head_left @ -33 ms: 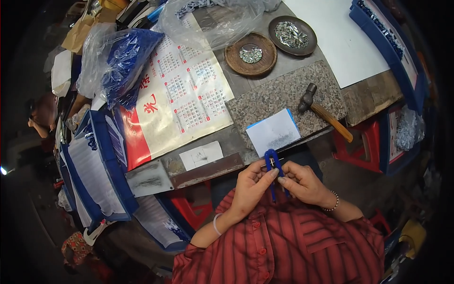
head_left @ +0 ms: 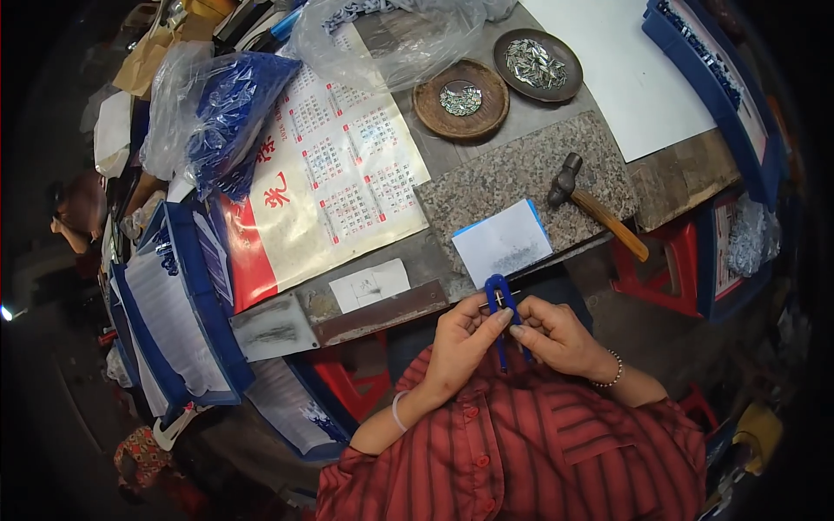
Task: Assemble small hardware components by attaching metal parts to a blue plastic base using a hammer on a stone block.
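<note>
Between both hands, just off the table's front edge, is a small blue U-shaped tool [head_left: 496,285] with two legs pointing toward me. A thin metal piece crosses it near the rounded end. My left hand [head_left: 466,340] pinches its left side, thumb on top. From the other side my right hand [head_left: 559,337] is closed on the right leg with thumb and fingers. The fingers hide much of the tool's middle. Just beyond it, a white sheet on a blue backing [head_left: 486,247] lies on a speckled stone slab [head_left: 469,196], strewn with fine grey specks.
A wooden-handled hammer [head_left: 608,223] rests on the slab. Behind are two round dishes [head_left: 426,115] [head_left: 573,76] of small metal pieces. A printed calendar sheet [head_left: 304,234], plastic bags [head_left: 234,113] and blue trays [head_left: 217,386] lie left; another blue tray [head_left: 695,87] stands right.
</note>
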{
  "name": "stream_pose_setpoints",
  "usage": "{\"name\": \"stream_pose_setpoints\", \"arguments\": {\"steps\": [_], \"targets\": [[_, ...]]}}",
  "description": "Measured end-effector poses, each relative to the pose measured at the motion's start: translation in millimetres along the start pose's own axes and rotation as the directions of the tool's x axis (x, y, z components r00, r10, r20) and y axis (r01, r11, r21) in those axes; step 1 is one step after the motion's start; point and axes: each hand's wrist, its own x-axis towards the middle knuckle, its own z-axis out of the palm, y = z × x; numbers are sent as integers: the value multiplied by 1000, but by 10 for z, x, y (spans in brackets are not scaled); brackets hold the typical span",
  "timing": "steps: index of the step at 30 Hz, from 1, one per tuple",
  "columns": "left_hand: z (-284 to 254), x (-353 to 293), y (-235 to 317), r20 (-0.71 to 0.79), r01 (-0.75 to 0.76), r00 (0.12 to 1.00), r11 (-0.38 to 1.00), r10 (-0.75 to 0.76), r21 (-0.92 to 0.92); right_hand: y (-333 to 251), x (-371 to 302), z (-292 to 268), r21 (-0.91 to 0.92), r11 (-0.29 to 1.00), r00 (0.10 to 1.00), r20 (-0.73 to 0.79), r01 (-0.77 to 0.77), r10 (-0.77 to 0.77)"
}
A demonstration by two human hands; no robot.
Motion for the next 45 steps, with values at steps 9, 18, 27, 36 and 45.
{"name": "stream_pose_setpoints", "arguments": {"steps": [9,18,27,36,45], "targets": [[-54,49,-65,-10,45,999,998,-45,41,-179,102,-175,-831,495,766,-140,254,-627],[32,65,-40,-48,45,998,999,-45,-12,-118,161,-141,-919,352,797,-74,180,-600],[-31,82,-102,-18,26,1000,999,-26,-30,-143,-34,-56,-696,686,839,-232,211,-493],[-24,74,-116,-21,10,1000,1000,-10,7,41,1,37,0,993,993,-33,-115,115],[-29,67,-79,-16,29,999,999,-28,26,68,5,4,17,994,994,-18,-104,105]]}}
